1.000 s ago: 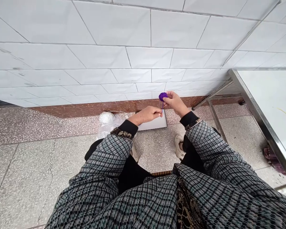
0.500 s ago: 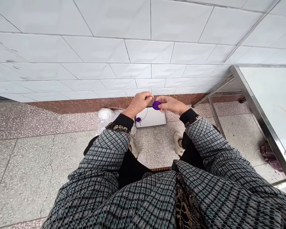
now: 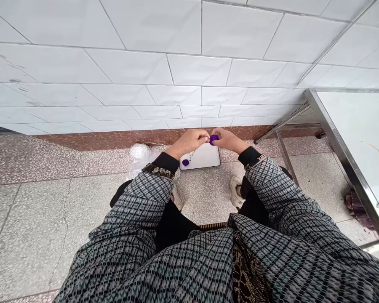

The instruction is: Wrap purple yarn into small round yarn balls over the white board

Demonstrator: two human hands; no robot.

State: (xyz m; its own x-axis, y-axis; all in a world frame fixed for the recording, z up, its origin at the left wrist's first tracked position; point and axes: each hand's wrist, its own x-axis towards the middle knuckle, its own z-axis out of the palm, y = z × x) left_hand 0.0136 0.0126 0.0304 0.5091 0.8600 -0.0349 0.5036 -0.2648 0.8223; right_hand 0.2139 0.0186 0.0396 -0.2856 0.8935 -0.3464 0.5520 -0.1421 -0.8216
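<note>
My right hand [image 3: 225,139] grips a small purple ball of yarn [image 3: 213,139], its fingers wrapped round the far side. Close beside it, my left hand [image 3: 194,140] is closed in a pinch on the yarn strand, which is mostly hidden by the fingers. Below both hands lies a shallow white box [image 3: 205,157] with a dark rim. A second purple yarn ball [image 3: 185,162] rests in its left corner, and a thin dark strand runs from near that ball up toward my left hand.
White yarn [image 3: 140,152] in clear plastic lies on the floor left of the box. A tiled wall [image 3: 189,67] rises in front. On the right stands a metal-framed table [image 3: 341,139], with a dark reddish cloth-like item [image 3: 359,209] under it. My shoes [image 3: 236,190] flank the box.
The yarn ball in my right hand has shifted slightly right and turned. My left hand has moved a little right and down, and the loose strand over the box now lies crinkled.
</note>
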